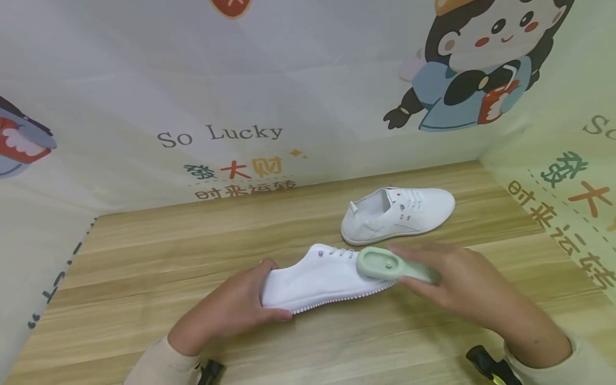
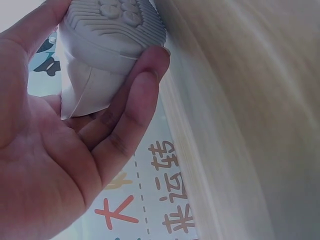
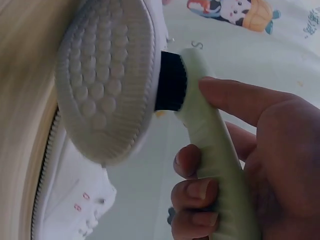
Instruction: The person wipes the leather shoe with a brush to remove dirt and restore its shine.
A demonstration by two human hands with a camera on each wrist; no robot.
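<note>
A white shoe (image 1: 317, 278) is held by its heel in my left hand (image 1: 236, 299), raised off the table and tilted. In the left wrist view the fingers and thumb wrap round the heel (image 2: 85, 85), with part of the ridged sole showing. My right hand (image 1: 462, 283) grips the handle of a pale green brush (image 1: 385, 263). Its dark bristles (image 3: 171, 81) press against the upper near the toe, as the right wrist view shows. The studded sole (image 3: 102, 75) faces that wrist camera.
A second white shoe (image 1: 409, 214) stands on the wooden table (image 1: 159, 251) just behind, its toe pointing right. Printed cloth walls (image 1: 144, 96) close off the back and both sides.
</note>
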